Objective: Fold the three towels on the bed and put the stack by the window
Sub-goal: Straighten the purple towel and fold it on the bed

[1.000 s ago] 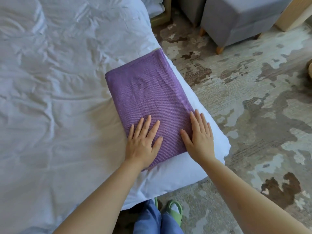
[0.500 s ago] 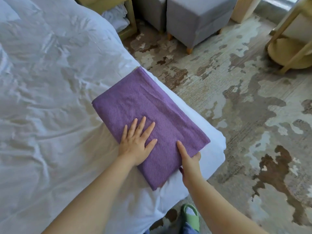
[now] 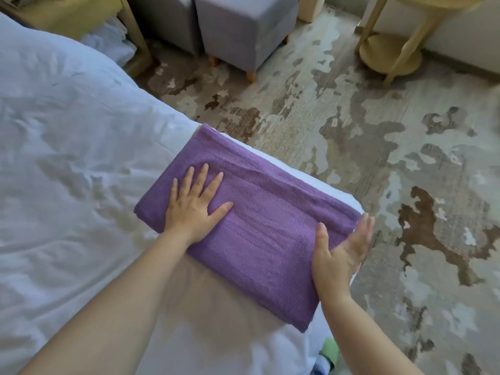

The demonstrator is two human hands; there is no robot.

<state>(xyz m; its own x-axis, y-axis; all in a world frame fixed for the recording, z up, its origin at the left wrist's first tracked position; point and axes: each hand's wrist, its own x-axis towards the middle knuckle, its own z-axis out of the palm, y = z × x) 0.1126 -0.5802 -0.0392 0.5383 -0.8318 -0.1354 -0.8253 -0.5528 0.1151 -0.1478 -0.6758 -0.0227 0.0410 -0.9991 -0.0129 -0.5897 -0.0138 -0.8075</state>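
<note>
A folded purple towel (image 3: 265, 239) lies on the corner of the white bed (image 3: 67, 158), its long side running diagonally. Layered edges show along its far side; I cannot tell how many towels make up the pile. My left hand (image 3: 193, 204) rests flat on the towel's left part, fingers spread. My right hand (image 3: 338, 255) is at the towel's right short edge, thumb on top and straight fingers laid along the side of the edge.
Patterned rug (image 3: 378, 158) covers the floor to the right of the bed. Two grey ottomans (image 3: 243, 31) stand at the back, a wooden bedside shelf (image 3: 81, 23) left of them, a round wooden side table (image 3: 392, 50) at back right. A green slipper (image 3: 328, 350) is below.
The towel has been turned clockwise and slid toward the bed's corner. My right hand went from flat on top to the right short edge. My left hand stayed flat on top.
</note>
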